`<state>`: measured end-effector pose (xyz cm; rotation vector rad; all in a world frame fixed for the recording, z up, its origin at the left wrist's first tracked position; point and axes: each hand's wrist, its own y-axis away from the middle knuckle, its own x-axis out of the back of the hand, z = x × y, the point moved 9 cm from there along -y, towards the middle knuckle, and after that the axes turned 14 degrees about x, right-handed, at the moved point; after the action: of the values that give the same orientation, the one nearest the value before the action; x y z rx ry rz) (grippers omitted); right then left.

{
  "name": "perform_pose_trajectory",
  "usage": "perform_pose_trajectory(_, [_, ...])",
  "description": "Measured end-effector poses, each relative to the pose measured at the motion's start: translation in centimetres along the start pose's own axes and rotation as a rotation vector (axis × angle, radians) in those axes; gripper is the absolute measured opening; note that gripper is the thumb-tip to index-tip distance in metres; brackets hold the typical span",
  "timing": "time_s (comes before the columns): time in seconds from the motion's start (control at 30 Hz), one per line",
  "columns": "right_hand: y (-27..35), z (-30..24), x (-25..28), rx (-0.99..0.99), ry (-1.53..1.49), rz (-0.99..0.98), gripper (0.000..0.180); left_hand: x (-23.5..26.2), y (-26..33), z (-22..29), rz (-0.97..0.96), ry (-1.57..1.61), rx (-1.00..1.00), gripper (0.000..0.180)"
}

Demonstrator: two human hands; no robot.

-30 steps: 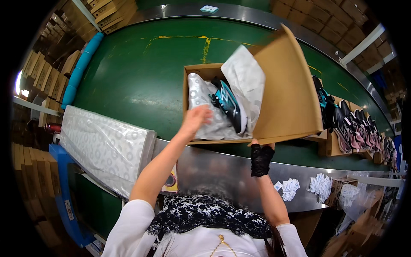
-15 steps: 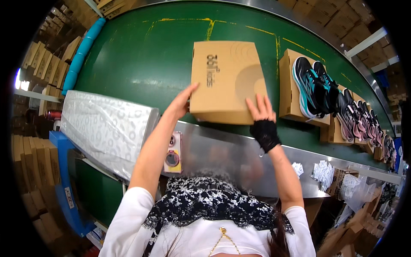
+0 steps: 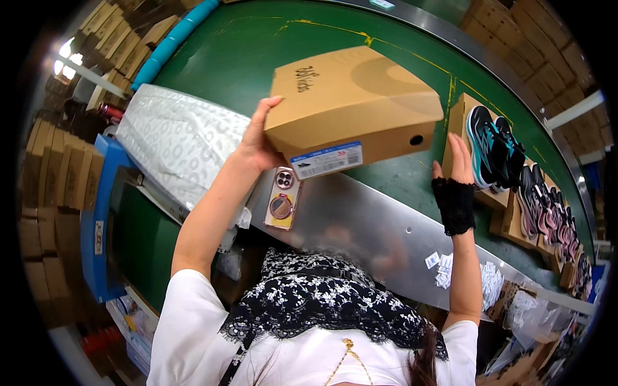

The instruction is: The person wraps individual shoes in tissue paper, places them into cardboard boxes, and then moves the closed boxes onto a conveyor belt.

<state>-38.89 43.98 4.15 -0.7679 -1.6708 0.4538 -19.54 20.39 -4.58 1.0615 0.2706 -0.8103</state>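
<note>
A closed brown cardboard shoebox is tilted up in my left hand, whose thumb lies along its left edge; the fingers beneath are partly hidden. Its near side bears a white and blue label and a dark round hole. Apart from the box, my right hand is open in a black fingerless glove, fingers stretched out. It is beside another shoebox on which a pair of black and teal sneakers rests.
Further pairs of black and pink sneakers line the green belt at right. A steel ledge in front of me carries a phone and small white paper slips. Patterned wrapping paper lies at left.
My left hand has lifted and tilted the shoebox, showing its labelled side. My right hand has let go of the box and moved right. The view has turned somewhat.
</note>
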Motion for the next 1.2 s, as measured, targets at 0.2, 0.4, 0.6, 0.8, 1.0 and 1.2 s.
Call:
perform_pose_trajectory(0.2, [6.5, 4.3, -1.7, 0.059, 0.204, -0.13, 0.049, 9.0, 8.5, 2.5, -0.033, 0.196, -0.458, 0.052])
perform_pose_trajectory(0.4, [7.4, 10.4, 3.8, -0.025, 0.575, -0.097, 0.05, 21.2, 20.9, -3.7, 0.359, 0.585, -0.765, 0.053])
perform_pose_trajectory(0.6, [8.1, 21.5, 6.5, -0.549, 0.452, -0.55, 0.06, 28.7, 20.6, -10.5, 0.711, 1.016, -0.628, 0.087])
perform_pose_trajectory(0.8, [5.5, 19.0, 7.0, -0.497, 0.355, -0.655, 0.048, 25.5, 13.2, -7.6, 0.656, 0.119, -0.453, 0.068])
perform_pose_trajectory(1.0, [1.7, 8.2, 9.5, -0.292, 0.164, -0.565, 0.043, 3.2, 4.3, -4.4, 0.492, -0.716, -0.568, 0.036])
perform_pose_trajectory(1.2, [6.2, -3.2, 4.0, 0.406, 0.021, -0.565, 0.044, -15.1, 0.9, -5.8, 0.155, -1.089, -1.046, 0.028])
